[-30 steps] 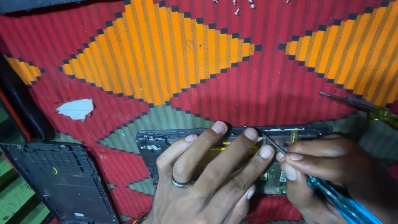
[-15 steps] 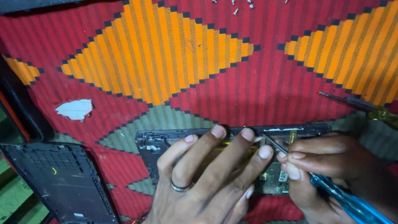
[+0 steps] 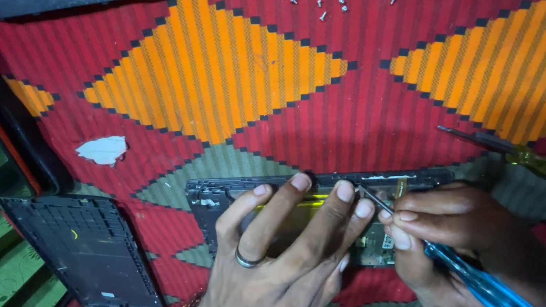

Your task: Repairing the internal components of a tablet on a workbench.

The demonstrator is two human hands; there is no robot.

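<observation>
We've got our left hand (image 3: 272, 271) spread flat over the opened phone (image 3: 321, 211), fingers apart, pinning it to the red and orange woven mat (image 3: 228, 65). Our right hand (image 3: 455, 252) is closed round the blue-handled screwdriver (image 3: 479, 286), tip down at the phone's upper edge. Best to keep the shaft upright and press lightly so the tip stays seated. Loose screws (image 3: 326, 4) sit far up the mat, a yellow screwdriver (image 3: 529, 161) to the right, a black back cover (image 3: 84, 248) lower left
</observation>
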